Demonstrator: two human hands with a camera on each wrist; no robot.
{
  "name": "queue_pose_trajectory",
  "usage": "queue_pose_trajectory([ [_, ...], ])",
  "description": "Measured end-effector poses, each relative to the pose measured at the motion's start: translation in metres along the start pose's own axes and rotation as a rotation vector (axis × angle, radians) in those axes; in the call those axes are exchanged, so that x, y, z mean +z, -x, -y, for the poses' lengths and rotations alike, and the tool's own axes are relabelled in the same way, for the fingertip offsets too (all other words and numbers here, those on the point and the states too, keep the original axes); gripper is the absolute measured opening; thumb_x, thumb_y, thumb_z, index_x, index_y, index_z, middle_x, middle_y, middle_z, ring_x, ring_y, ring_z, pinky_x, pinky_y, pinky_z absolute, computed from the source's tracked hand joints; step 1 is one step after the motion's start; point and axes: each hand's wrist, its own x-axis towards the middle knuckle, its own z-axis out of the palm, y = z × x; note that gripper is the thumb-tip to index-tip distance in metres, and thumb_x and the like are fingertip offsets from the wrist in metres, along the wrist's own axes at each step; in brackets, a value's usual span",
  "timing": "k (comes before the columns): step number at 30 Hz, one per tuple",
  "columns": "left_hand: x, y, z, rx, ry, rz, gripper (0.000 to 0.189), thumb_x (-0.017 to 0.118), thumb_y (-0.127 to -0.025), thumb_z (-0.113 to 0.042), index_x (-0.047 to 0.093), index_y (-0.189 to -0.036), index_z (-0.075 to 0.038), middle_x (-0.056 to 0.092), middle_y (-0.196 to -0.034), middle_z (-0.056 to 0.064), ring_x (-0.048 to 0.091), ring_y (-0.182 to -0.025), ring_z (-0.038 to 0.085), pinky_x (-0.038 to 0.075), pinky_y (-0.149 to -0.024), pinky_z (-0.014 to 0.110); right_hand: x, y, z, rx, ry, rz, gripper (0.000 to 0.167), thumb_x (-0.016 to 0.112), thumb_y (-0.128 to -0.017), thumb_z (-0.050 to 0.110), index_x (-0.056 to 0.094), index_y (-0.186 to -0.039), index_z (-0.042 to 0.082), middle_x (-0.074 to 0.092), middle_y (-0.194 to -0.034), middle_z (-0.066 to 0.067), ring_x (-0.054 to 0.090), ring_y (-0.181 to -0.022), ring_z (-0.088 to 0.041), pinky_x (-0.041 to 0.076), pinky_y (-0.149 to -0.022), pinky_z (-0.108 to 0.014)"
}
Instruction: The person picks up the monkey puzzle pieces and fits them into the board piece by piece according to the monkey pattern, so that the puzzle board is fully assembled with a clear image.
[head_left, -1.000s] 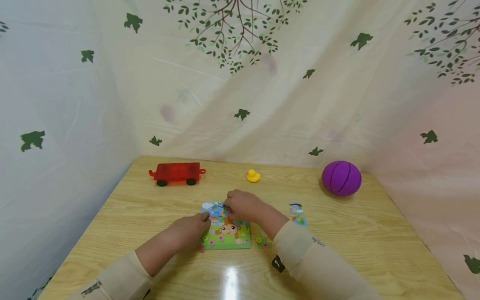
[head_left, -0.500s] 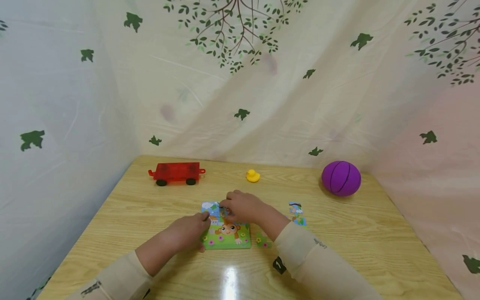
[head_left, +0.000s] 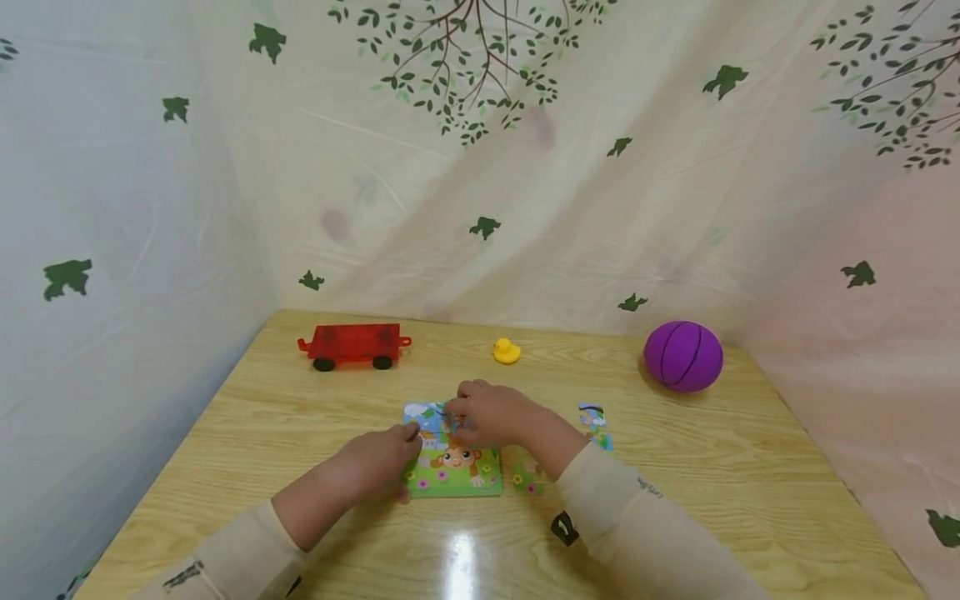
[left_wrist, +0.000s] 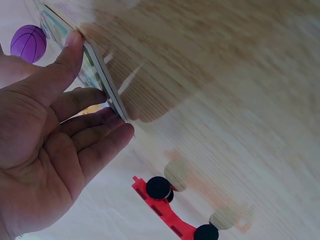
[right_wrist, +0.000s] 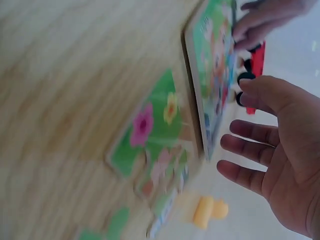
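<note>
A puzzle board (head_left: 457, 479) with a monkey and flowers lies flat on the table. My left hand (head_left: 375, 462) holds its left edge; in the left wrist view the thumb (left_wrist: 74, 42) is at the rim, with the other fingers along the same side. Over the board's upper part is my right hand (head_left: 491, 414), thumb and fingers spread apart, covering some of the picture. Nothing shows between these fingers (right_wrist: 245, 145) in the right wrist view. A loose green puzzle piece (head_left: 527, 479) with flowers lies just right of the board.
Two more loose pieces, one with a dark branch (head_left: 592, 414) and one blue and green (head_left: 601, 441), lie right of my right wrist. Behind stand a red toy wagon (head_left: 356, 344), a yellow duck (head_left: 506, 352) and a purple ball (head_left: 683, 357). Printed curtains surround the wooden table (head_left: 697, 492).
My right hand first moves slightly left over the board's upper part, then back a little right, its fingers parting. My left hand stays at the board's left edge.
</note>
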Motion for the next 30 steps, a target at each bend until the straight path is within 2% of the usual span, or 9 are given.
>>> queue_pose_trajectory([
  [4,0.0,-0.002,0.0,-0.001,0.021,0.0,0.078,0.085,-0.073,-0.035,0.054,-0.137,-0.001,0.046,-0.148,0.015,0.052,-0.129,0.039,0.05,-0.098,0.048,-0.002,0.01,-0.016,0.057,-0.066,-0.03,0.041,0.055,-0.101,0.035,0.054,-0.139,0.021,0.055,-0.127,-0.001,0.054,-0.109,-0.016,0.051,-0.087,-0.033],
  [11,0.001,-0.005,0.0,-0.006,0.03,0.009,0.078,0.085,-0.074,-0.034,0.054,-0.138,-0.003,0.045,-0.15,0.014,0.05,-0.132,0.038,0.049,-0.1,0.049,-0.007,0.04,-0.053,0.177,-0.171,-0.034,0.039,0.058,-0.1,0.028,0.057,-0.136,0.014,0.058,-0.129,-0.007,0.06,-0.106,-0.023,0.052,-0.088,-0.041],
  [14,0.002,-0.006,0.0,-0.013,0.028,0.017,0.079,0.085,-0.074,-0.034,0.054,-0.139,-0.003,0.045,-0.15,0.013,0.049,-0.132,0.037,0.048,-0.1,0.049,-0.006,0.056,-0.072,0.222,-0.177,-0.036,0.037,0.059,-0.099,0.027,0.059,-0.133,0.012,0.06,-0.128,-0.009,0.061,-0.109,-0.025,0.051,-0.092,-0.043],
  [20,0.002,-0.006,-0.001,-0.019,0.034,0.027,0.078,0.085,-0.074,-0.034,0.054,-0.139,-0.004,0.044,-0.151,0.013,0.048,-0.133,0.037,0.048,-0.101,0.049,0.001,0.091,-0.104,0.266,-0.17,-0.027,0.036,0.063,-0.096,0.021,0.061,-0.128,0.006,0.062,-0.12,-0.013,0.063,-0.101,-0.027,0.052,-0.09,-0.044],
  [26,0.002,-0.007,-0.001,-0.017,0.025,0.025,0.079,0.085,-0.074,-0.034,0.054,-0.139,-0.003,0.045,-0.15,0.014,0.049,-0.132,0.036,0.048,-0.101,0.048,0.008,0.116,-0.12,0.325,-0.183,0.022,0.04,0.069,-0.091,0.023,0.062,-0.124,0.003,0.061,-0.118,-0.015,0.063,-0.104,-0.031,0.052,-0.089,-0.046],
  [30,0.002,-0.007,-0.002,-0.014,0.012,0.027,0.079,0.085,-0.074,-0.034,0.054,-0.139,-0.003,0.046,-0.149,0.014,0.049,-0.132,0.037,0.047,-0.102,0.048,0.015,0.123,-0.124,0.336,-0.212,0.058,0.035,0.069,-0.091,0.027,0.064,-0.118,0.004,0.061,-0.11,-0.012,0.061,-0.093,-0.024,0.053,-0.082,-0.043],
])
